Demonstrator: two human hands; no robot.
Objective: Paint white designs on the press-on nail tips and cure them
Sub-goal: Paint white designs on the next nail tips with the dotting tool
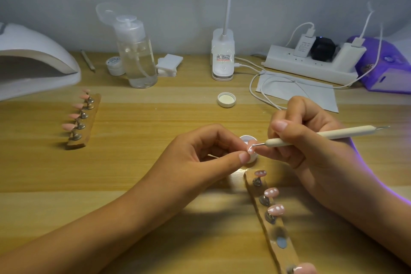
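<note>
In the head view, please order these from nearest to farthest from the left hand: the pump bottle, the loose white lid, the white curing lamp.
1. Loose white lid, just behind the left hand.
2. Pump bottle, back left.
3. White curing lamp, far left.

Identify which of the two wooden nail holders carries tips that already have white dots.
The near holder by the right hand: its pink tips show white dots. The far-left holder has plain pink tips.
</note>
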